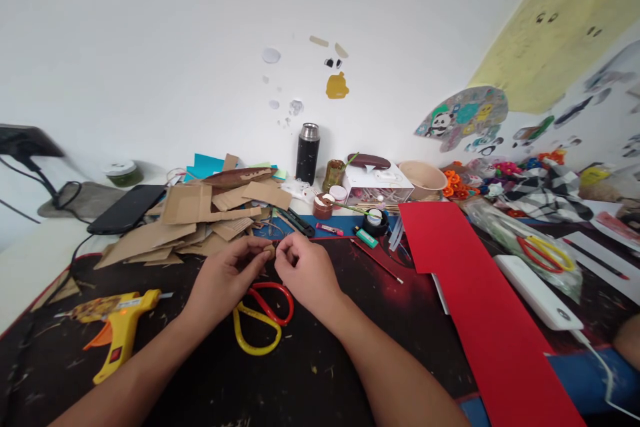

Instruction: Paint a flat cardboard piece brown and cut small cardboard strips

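Note:
Near the middle of the black work surface, my left hand [231, 275] pinches a small brown piece [270, 251] that looks like cardboard. Just to its right is my right hand [306, 271], its fingers curled together; whatever they hold, if anything, is hidden. Scissors with one red and one yellow handle [257, 328] lie below and between my hands, their blades out of sight. A yellow glue gun [123, 327] rests on its side at the left. Behind my left hand is a heap of cut cardboard [187, 207].
Red card [480, 300] stretches along the right, beside a white power strip [533, 290]. A black flask [307, 155], jars and a white box [377, 180] stand at the back. A red brush [376, 260] lies right of my hands. Part of a person's arm shows far right.

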A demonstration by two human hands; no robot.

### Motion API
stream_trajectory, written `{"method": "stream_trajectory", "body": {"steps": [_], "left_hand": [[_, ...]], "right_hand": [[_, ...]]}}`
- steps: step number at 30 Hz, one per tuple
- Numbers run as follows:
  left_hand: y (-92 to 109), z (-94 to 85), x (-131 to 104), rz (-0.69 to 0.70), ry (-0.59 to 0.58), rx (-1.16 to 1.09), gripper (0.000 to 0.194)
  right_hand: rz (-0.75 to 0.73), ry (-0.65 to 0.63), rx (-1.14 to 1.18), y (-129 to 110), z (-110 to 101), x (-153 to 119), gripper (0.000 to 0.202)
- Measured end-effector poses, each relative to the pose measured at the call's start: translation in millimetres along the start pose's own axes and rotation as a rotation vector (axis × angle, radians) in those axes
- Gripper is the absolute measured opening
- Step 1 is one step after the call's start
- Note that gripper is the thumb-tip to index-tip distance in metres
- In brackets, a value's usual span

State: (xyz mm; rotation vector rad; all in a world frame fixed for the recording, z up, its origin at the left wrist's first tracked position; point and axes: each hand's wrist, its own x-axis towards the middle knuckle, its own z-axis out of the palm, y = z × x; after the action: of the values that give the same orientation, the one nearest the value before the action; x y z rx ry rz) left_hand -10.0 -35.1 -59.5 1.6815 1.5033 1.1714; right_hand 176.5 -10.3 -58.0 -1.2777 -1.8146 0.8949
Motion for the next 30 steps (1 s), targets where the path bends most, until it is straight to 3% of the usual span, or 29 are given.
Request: {"method": "stream_trajectory", "body": {"steps": [11,22,30], "left_hand": [[1.8,-4.2,1.4,-0.051,0.0,-0.111,0.046],[4.5,-3.1,1.9,-0.071,0.004,-0.128,0.051],[3.9,-1.0,0.5,-0.017,-0.035,-0.087,0.042]], "right_hand": [[0.073,-0.013,0.211,5.6,-0.8,0.3,0.024],[0.088,-0.032,0.237,6.8,2.0,1.9,0.004],[0.061,-0.052,0.215,4.3,0.1,0.4,0.009]]}}
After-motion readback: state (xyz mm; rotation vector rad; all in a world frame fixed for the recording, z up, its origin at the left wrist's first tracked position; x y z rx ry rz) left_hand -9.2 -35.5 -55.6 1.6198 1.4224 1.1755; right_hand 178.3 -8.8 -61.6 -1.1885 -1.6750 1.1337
